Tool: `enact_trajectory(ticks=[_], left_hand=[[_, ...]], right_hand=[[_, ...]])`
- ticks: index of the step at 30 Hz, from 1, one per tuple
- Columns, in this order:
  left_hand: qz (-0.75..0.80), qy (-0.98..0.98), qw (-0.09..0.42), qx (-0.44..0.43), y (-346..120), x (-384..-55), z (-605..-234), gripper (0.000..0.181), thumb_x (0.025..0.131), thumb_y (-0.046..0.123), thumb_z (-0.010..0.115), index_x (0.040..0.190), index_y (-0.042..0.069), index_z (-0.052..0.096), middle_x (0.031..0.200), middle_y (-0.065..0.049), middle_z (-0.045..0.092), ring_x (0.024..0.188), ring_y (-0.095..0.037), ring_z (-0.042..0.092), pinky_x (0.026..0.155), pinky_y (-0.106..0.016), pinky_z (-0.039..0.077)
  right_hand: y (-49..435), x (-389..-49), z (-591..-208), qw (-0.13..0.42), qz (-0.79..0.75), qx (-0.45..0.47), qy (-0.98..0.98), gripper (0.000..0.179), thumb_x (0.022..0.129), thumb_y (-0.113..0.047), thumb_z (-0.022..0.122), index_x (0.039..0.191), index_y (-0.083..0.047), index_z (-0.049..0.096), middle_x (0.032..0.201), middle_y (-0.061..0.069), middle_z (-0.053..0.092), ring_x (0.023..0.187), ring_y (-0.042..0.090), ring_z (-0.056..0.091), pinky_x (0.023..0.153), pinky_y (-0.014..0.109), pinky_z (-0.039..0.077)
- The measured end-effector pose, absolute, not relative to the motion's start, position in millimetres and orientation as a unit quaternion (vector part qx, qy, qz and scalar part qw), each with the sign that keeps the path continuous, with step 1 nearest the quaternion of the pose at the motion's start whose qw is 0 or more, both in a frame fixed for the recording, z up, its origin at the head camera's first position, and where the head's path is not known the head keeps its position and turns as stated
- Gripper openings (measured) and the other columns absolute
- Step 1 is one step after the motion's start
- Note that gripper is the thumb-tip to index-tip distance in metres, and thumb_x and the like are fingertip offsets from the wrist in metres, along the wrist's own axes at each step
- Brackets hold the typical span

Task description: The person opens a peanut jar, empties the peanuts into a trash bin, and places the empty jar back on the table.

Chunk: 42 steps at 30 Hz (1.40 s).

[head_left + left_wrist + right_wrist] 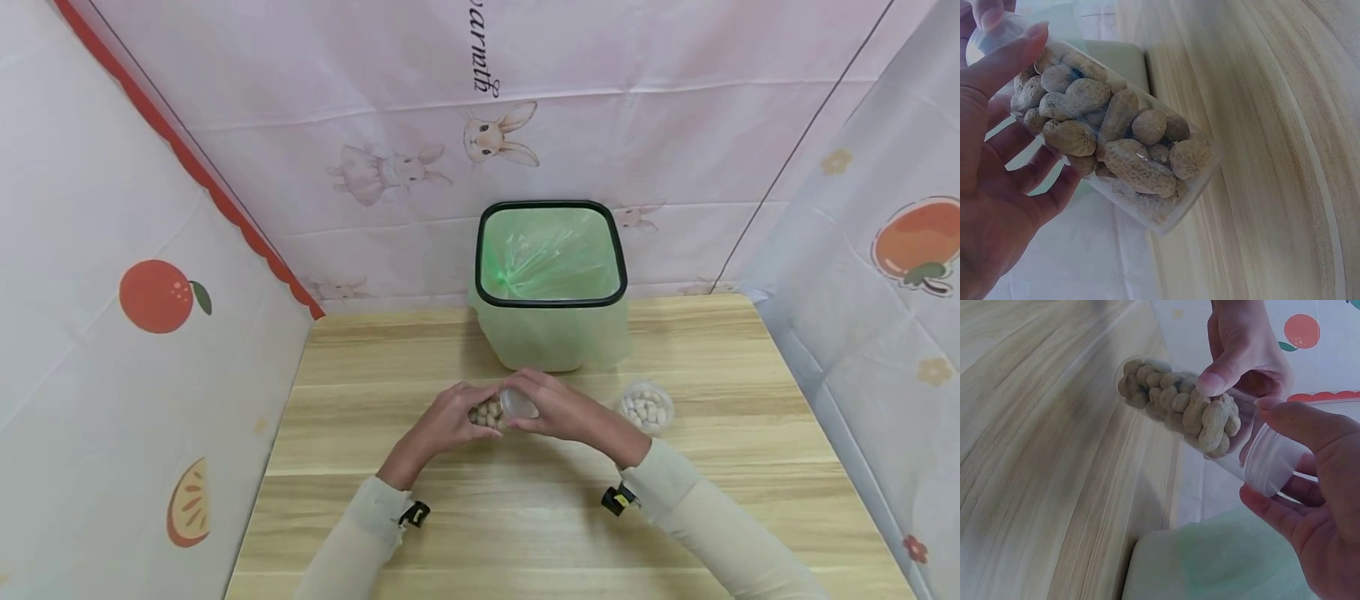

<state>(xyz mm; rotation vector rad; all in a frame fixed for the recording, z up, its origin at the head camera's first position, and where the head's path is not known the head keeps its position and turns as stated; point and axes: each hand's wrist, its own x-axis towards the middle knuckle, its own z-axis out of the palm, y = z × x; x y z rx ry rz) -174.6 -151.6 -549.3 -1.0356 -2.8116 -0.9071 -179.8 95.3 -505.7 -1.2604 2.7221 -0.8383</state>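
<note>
Fingers, left hand (453, 415): thumb and fingers curled round the body of a clear jar (1094, 169); grip narrowed to the jar's width.

Fingers, right hand (553, 408): thumb on one side, fingers on the other, closed about a translucent lid (1272, 464) at the jar's end.

Purpose of hold, as judged: left hand steadies the body so that the right has free purchase on the lid; whether the lid is loose or tight cannot be told.

Jar: cylindrical, tilted, held above the table between both hands, lid end toward the right hand. Contents: peanuts in shell (1179, 400), gathered toward the base, with a gap beneath the lid; the tilt probably accounts for this.

Beyond the right forearm: round clear tub (671, 407), standing on the table, holding small white pieces (645, 412); apart from the jar.

Beyond the hands: bin (551, 302), black-rimmed, upright at the table's rear. Contents: green bag (562, 250), presumably pinned by the rim.

Support: wood-grain table (555, 542).
</note>
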Motion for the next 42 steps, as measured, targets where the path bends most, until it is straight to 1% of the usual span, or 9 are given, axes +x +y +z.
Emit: enact_trajectory(ticks=[7,11,16,23,25,28,32,36,42], left_hand=[[-0.308,-0.894,-0.021,-0.324,-151.3,-174.3,-545.4,0.075,0.077,0.033,0.092,0.144,0.017,0.063,0.121,0.001,0.077,0.102,-0.014,0.069,0.091,-0.038,0.057],[-0.307,-0.897,-0.023,-0.316,-151.2,-174.4,-544.2,0.075,0.077,0.031,0.092,0.145,0.016,0.062,0.121,-0.001,0.077,0.099,-0.013,0.067,0.088,-0.035,0.056],[-0.292,-0.902,-0.007,-0.319,-151.0,-175.3,-545.6,0.075,0.078,0.035,0.091,0.145,0.015,0.062,0.125,-0.003,0.076,0.098,-0.013,0.067,0.085,-0.031,0.056],[-0.282,-0.902,0.024,-0.325,-149.0,-175.4,-548.1,0.068,0.077,0.035,0.092,0.137,0.015,0.068,0.123,-0.001,0.077,0.096,-0.013,0.066,0.083,-0.03,0.056],[-0.283,-0.904,0.031,-0.321,-148.3,-175.0,-547.9,0.068,0.076,0.033,0.093,0.137,0.015,0.068,0.122,-0.002,0.078,0.095,-0.014,0.066,0.082,-0.03,0.056],[-0.276,-0.909,0.034,-0.312,-146.8,-175.3,-547.6,0.069,0.076,0.033,0.093,0.138,0.015,0.068,0.121,-0.001,0.078,0.094,-0.014,0.064,0.08,-0.029,0.055],[-0.263,-0.914,0.03,-0.306,-144.4,-177.2,-548.1,0.068,0.078,0.035,0.092,0.139,0.017,0.067,0.122,0.0,0.078,0.094,-0.012,0.064,0.081,-0.028,0.054],[-0.267,-0.911,0.032,-0.311,-142.6,-178.0,-548.5,0.068,0.076,0.03,0.093,0.138,0.017,0.067,0.122,0.0,0.078,0.096,-0.012,0.068,0.086,-0.031,0.055],[-0.271,-0.907,0.044,-0.319,-141.7,-177.5,-547.7,0.069,0.075,0.029,0.094,0.137,0.017,0.068,0.121,-0.001,0.078,0.098,-0.013,0.07,0.087,-0.033,0.056]], right_hand=[[97.9,-183.7,-509.2,-0.014,-0.264,-0.447,0.854,0.054,0.089,-0.025,0.084,0.134,-0.006,0.063,0.129,0.01,0.066,0.114,0.022,0.066,0.09,0.036,0.061],[97.6,-184.3,-509.5,-0.016,-0.267,-0.449,0.853,0.055,0.089,-0.024,0.084,0.136,-0.006,0.061,0.132,0.01,0.065,0.117,0.022,0.066,0.092,0.037,0.061],[97.6,-184.2,-509.3,-0.014,-0.264,-0.441,0.858,0.058,0.089,-0.023,0.083,0.139,-0.006,0.059,0.136,0.011,0.064,0.122,0.025,0.065,0.097,0.039,0.06],[97.2,-184.1,-509.1,-0.024,-0.282,-0.42,0.863,0.072,0.085,-0.029,0.087,0.144,-0.002,0.055,0.142,0.017,0.061,0.129,0.031,0.062,0.102,0.044,0.058],[97.3,-184.4,-508.7,-0.014,-0.301,-0.39,0.87,0.078,0.084,-0.036,0.087,0.145,-0.001,0.054,0.142,0.018,0.062,0.127,0.032,0.064,0.099,0.045,0.059],[97.6,-185.8,-507.9,0.017,-0.322,-0.331,0.887,0.085,0.082,-0.046,0.087,0.146,-0.002,0.054,0.139,0.017,0.064,0.117,0.027,0.068,0.092,0.041,0.06],[96.6,-187.3,-506.0,0.066,-0.34,-0.269,0.899,0.084,0.082,-0.053,0.083,0.144,-0.003,0.057,0.13,0.013,0.069,0.105,0.022,0.068,0.082,0.035,0.059],[93.8,-187.1,-505.2,0.087,-0.356,-0.241,0.899,0.079,0.084,-0.054,0.081,0.139,-0.001,0.061,0.122,0.013,0.072,0.101,0.02,0.07,0.076,0.028,0.058],[90.6,-185.5,-505.6,0.08,-0.367,-0.228,0.898,0.067,0.085,-0.046,0.084,0.131,-0.001,0.066,0.116,0.012,0.074,0.094,0.018,0.068,0.067,0.022,0.052]])
